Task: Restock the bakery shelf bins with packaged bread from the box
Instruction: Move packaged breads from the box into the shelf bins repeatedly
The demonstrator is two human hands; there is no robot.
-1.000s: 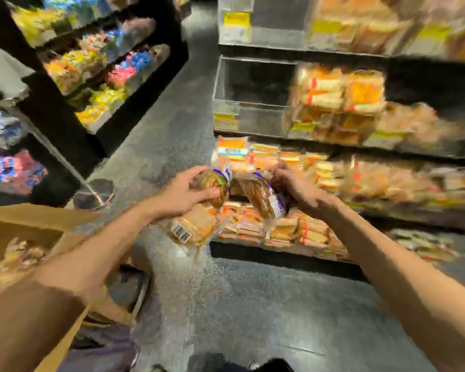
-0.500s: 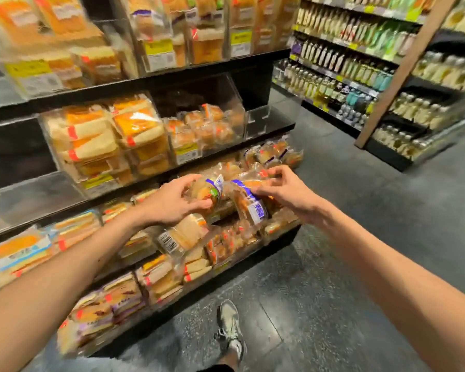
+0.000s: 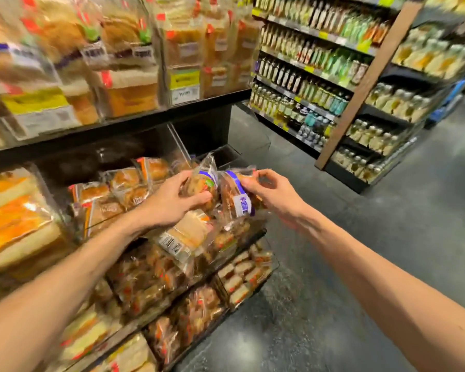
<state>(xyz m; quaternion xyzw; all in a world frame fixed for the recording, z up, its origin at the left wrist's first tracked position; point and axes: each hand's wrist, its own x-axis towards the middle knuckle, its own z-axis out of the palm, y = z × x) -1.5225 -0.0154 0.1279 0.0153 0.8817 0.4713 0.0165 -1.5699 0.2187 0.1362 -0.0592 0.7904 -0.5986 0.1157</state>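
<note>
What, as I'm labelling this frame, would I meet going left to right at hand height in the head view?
Sandwich packs → left hand → bun pack → purple-labelled bread pack → right hand → bottle shelves.

A dark grey, speckled hard floor [image 3: 387, 251] fills the near right and runs away down the aisle. Across it, at the far right, stands a black multi-tier shelving unit [image 3: 342, 179] packed with rows of bottles — dark-bodied ones with pale labels [image 3: 278, 73] on a middle tier, pale yellow-green ones [image 3: 270, 102] just below. Small yellow-green price tags [image 3: 323, 35] sit along the shelf edges. A leaning brown wooden post [image 3: 371, 79] crosses the unit's front — right of it stand blurred pale jars [image 3: 381, 98]. Farthest right lies a blue object [image 3: 452, 98], too blurred to identify.
</note>
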